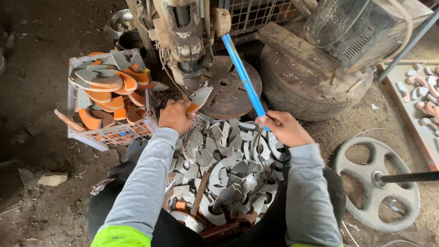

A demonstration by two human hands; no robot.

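Left hand (pixel 176 116) grasping grey sole piece (pixel 199 97), right hand (pixel 284 128) clenched around blue lever (pixel 244 75).

Grey-and-orange curved piece (pixel 197 98) lies under the press; blue lever (pixel 244 77) slants upward.

- My left hand (pixel 176 116) sits tight under the press head (pixel 187 45), with the round plate (pixel 228 89) just beside it; little room there.
- The white crate (pixel 75 132) of curved pieces blocks my left side.
- My right hand (pixel 283 128) grips the blue lever (pixel 244 75), which slants across the plate.
- The old tyre (pixel 297 98) closes off the far right.
- The heap of grey cut pieces (pixel 228 169) fills the space between my arms.
- Bare dirt floor (pixel 41 82) lies open left of the crate.
- The spoked wheel (pixel 377 183) lies on the ground to my right, well apart from my hand.
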